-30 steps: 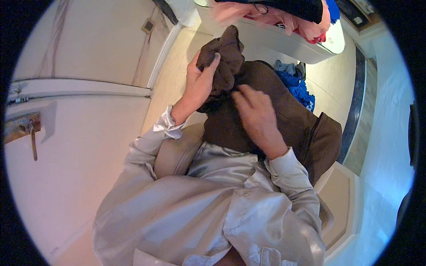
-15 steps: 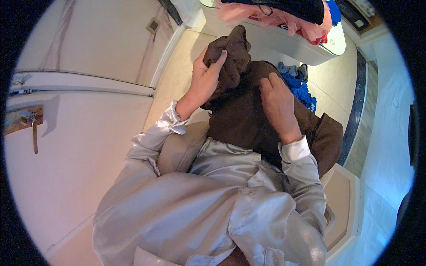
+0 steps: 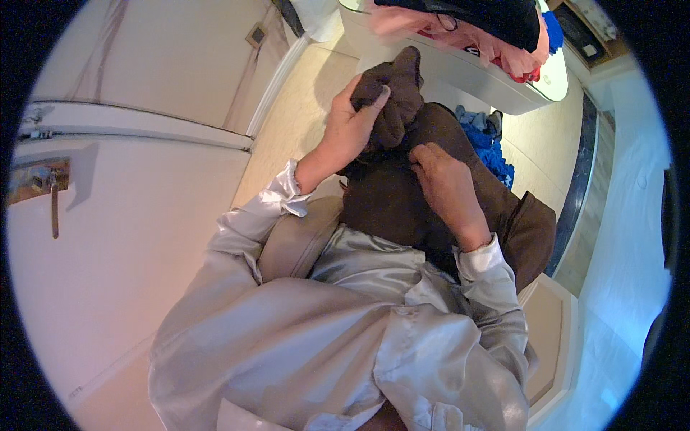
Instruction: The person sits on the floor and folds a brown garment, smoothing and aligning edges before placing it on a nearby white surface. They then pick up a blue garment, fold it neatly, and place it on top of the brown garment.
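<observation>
Figure. Head view, looking down the person's own chest and pale satin sleeves [image 3: 287,345] at a brown garment [image 3: 402,194] being handled in front of the body.

Step in hand, as judged: the brown garment is being gathered and bunched between both hands. The left hand [image 3: 345,133] is closing its fingers [image 3: 374,97] around the bunched upper end of the cloth, thumb and fingers wrapped tightly with a roll of fabric standing up out of the fist. The right hand [image 3: 445,187] is lying on the garment just below and to the right of that bunch, its fingers curled and pressing into the cloth; whether they are pinching a fold or only resting on it cannot be told.

What the next move is calling for, as judged: a firm hold at the bunched end while the right hand is finding a free edge, since the loose lower part is hanging and would slip or unroll if either grip were relaxing.

Appearance of the garment: dark brown, matt, soft and thick, heavily creased at the top and falling in one broad panel against the person's front, with a flap hanging out past the right wrist.

Surroundings, relative to the garment: a white tub [image 3: 460,68] heaped with pink and dark laundry [image 3: 467,29] is standing just beyond its bunched end; a blue cloth [image 3: 492,144] is lying on the pale floor [image 3: 302,108] just right of it; a white door [image 3: 108,215] with a metal latch [image 3: 43,183] is standing well to its left.
</observation>
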The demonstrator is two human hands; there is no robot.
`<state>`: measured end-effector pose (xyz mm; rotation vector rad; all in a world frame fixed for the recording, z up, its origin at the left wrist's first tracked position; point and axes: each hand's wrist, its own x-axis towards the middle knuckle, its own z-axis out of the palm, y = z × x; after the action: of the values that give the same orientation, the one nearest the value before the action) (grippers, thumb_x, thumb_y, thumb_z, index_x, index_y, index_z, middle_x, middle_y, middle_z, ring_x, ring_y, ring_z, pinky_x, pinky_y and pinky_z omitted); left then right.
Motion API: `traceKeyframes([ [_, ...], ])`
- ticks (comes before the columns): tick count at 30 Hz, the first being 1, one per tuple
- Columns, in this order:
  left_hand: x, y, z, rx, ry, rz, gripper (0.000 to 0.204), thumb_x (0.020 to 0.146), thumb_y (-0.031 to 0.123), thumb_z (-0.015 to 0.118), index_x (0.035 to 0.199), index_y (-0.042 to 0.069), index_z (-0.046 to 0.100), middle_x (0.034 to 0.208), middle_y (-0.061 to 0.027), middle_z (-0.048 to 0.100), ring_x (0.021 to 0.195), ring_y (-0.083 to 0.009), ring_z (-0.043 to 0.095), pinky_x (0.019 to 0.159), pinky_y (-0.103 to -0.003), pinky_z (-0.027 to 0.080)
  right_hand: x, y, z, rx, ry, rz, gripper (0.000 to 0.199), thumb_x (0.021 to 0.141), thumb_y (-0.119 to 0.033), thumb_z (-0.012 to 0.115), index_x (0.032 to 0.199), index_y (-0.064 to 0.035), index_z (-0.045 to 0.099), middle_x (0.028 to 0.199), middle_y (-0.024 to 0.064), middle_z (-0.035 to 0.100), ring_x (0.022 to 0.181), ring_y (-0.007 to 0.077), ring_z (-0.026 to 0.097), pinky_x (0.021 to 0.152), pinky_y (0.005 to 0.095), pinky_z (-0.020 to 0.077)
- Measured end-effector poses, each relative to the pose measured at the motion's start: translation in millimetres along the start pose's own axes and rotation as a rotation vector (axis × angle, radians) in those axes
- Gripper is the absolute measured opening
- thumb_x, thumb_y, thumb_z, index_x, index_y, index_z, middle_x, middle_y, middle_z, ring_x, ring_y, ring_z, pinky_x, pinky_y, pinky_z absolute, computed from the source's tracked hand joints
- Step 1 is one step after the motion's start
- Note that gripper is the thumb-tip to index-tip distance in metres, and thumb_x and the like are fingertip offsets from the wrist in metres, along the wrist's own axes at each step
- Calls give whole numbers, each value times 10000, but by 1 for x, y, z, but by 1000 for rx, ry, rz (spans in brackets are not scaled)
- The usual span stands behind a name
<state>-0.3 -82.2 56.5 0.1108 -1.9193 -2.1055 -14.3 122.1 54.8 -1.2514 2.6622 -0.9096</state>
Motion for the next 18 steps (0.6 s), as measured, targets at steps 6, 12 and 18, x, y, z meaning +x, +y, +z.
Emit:
traceKeyframes([
  [6, -6, -2, 17, 439, -116, 181, 367, 922, 96, 623, 1278, 32, 562, 1069, -135, 692, 949, -193, 657, 868, -333, 516, -15, -2, 0, 75, 36, -8, 98, 887, -39, 558, 983, -50, 576, 913, 175, 611, 826, 401, 632, 668, 474, 527],
  [12, 2, 8, 24, 484, -156, 228, 452, 856, 60, 578, 1305, 54, 527, 1108, -227, 665, 1054, -383, 656, 898, -389, 508, -7, 19, 1, 14, 177, 63, 128, 877, -12, 564, 1004, -32, 559, 959, 196, 593, 877, 438, 606, 698, 482, 514],
  [18, 0, 11, 15, 521, -126, 183, 516, 817, 25, 548, 1331, 59, 513, 1142, -224, 659, 1078, -374, 650, 919, -394, 504, 8, 32, 15, 36, 236, 8, 164, 851, 8, 581, 1009, -34, 577, 945, 186, 599, 881, 423, 601, 722, 464, 516],
])
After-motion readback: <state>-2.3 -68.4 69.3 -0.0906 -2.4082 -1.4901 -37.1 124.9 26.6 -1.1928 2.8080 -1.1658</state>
